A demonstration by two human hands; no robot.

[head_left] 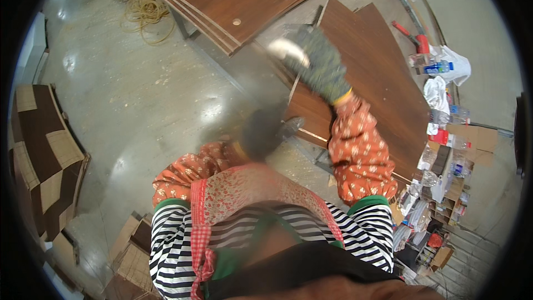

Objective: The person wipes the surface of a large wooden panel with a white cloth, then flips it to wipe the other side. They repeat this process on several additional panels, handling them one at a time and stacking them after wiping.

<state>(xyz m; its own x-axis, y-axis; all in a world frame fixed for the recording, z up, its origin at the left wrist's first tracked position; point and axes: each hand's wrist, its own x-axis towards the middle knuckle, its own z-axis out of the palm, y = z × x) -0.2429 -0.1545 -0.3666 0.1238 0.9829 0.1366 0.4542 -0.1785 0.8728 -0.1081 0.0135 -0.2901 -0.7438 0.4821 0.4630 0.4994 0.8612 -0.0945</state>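
I couldn't tell whether your blurred left hand (261, 133) or right hand (315, 62) gripped anything; a hasty sweep risked shifting the brown boards (380, 89).

Grey floor (127, 89) flecked with pale specks, glossy light reflections (211, 109) across it, coiled tan hose (145, 11) toward upper left, brown-and-tan stack (44, 150) along left edge

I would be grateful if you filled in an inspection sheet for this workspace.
Surface: brown boards beneath the right hand.
Job's things: the boards; a white item at the right hand, too blurred to identify.
Clutter: plastic bottles and a red object on the right.
Grippers: gloved hands; left hand blurred, both grips unclear.
Cables: tan coiled cord or hose.
Surroundings: grey floor; patchwork-coloured stack at left.
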